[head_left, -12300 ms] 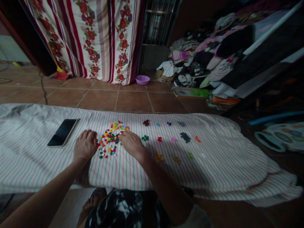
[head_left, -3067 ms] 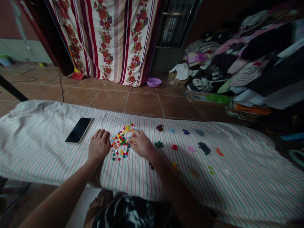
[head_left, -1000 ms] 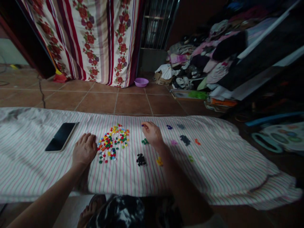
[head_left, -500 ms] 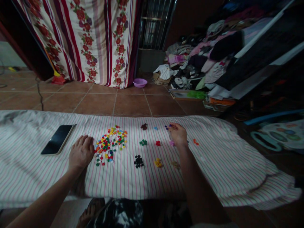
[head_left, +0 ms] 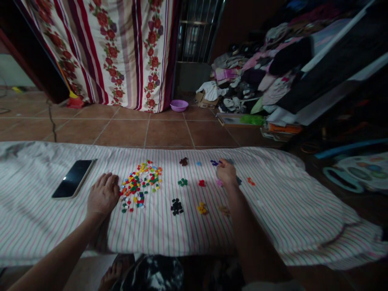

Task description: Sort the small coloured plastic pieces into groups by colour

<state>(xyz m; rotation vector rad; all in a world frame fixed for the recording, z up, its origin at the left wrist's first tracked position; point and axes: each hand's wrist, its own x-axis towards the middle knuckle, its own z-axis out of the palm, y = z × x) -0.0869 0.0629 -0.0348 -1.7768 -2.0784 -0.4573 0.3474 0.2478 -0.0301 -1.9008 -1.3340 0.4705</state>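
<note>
"What stands straight ahead of the left fingers (head_left: 106,177)?"

"A floor-length floral-striped curtain (head_left: 130,60), across terracotta floor tiles (head_left: 166,131) with pale grout lines."

"And ahead of the right fingers (head_left: 222,164)?"

"Slightly left of them, a barred window (head_left: 195,38), its panes dark, beside a dark reddish-brown wall (head_left: 233,22). Beyond and to their right, a heap of clothes (head_left: 245,76) spreads behind an open cardboard box (head_left: 206,99)."

"Anything far left of the left fingers?"

"A pale green lower wall (head_left: 13,72), past a dark upright panel (head_left: 33,52)."

"How's the light?"

"Dim; the curtain shows brightest, while the far right, beyond the right fingers, sinks into shadow."
</note>
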